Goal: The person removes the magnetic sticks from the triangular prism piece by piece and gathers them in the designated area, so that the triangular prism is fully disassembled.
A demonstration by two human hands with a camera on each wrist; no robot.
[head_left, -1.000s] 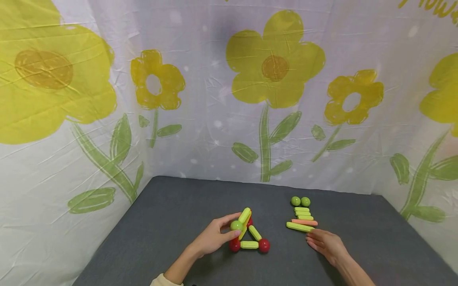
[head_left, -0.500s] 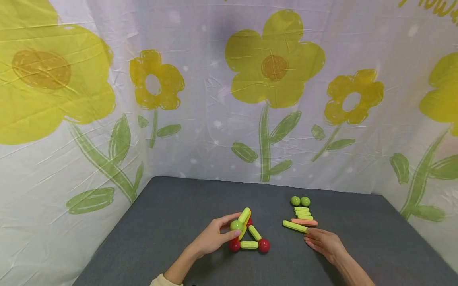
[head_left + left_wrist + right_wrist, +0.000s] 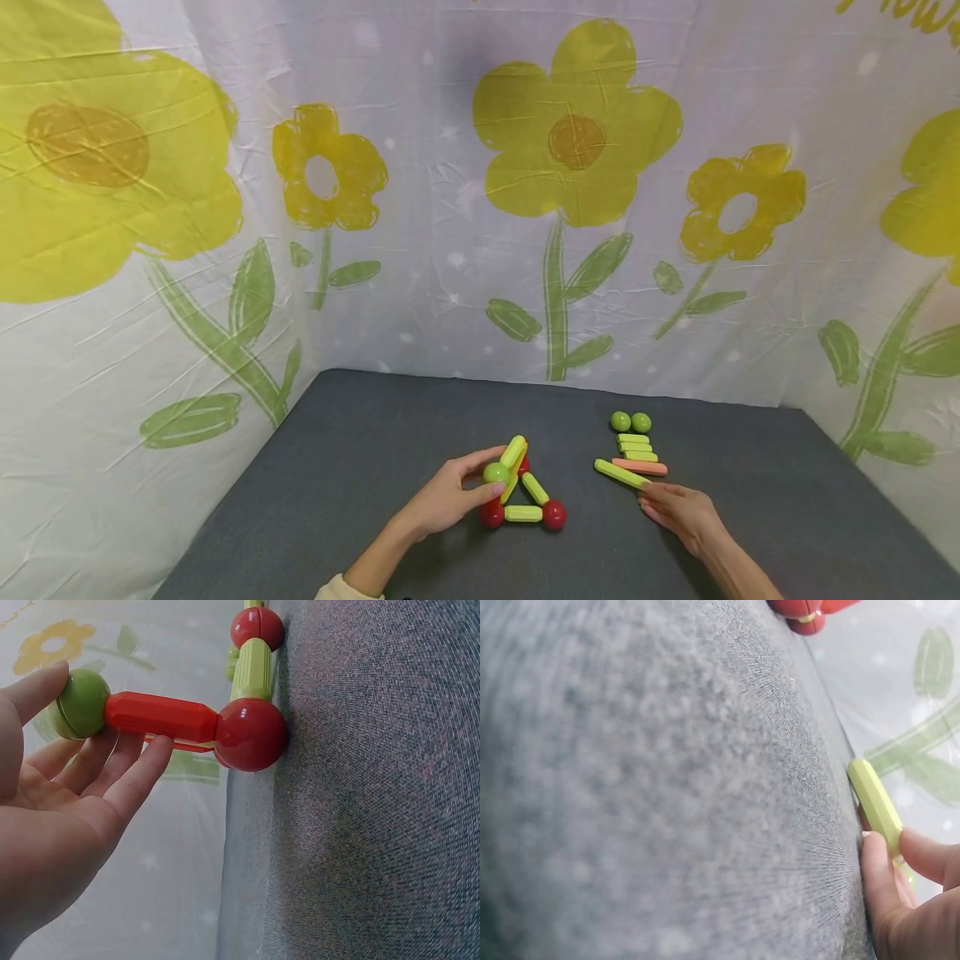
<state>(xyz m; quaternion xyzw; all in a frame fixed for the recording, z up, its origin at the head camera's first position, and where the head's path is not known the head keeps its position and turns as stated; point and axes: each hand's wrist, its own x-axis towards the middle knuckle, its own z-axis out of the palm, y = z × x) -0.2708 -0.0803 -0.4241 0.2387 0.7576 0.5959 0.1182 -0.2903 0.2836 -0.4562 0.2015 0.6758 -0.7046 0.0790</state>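
Note:
My left hand holds a green ball between thumb and fingers. This ball tops a red rod, whose other end meets a red ball on the table. They belong to a magnetic-looking frame of rods and balls, with a yellow-green rod and another red ball along its near side. Toward the right, my right hand pinches one end of a long yellow-green rod between thumb and fingers. The rod's free end points left, low over the table; contact cannot be told.
Just behind the long rod lies an orange rod. Beyond it are several short yellow-green rods in a row, then two green balls. A dark grey cloth covers the table, and a flowered curtain hangs at its back.
The long yellow-green rod has shifted slightly left in my right hand and turned to a steeper slant, apart from the orange rod's right end. My left hand and the frame stay put.

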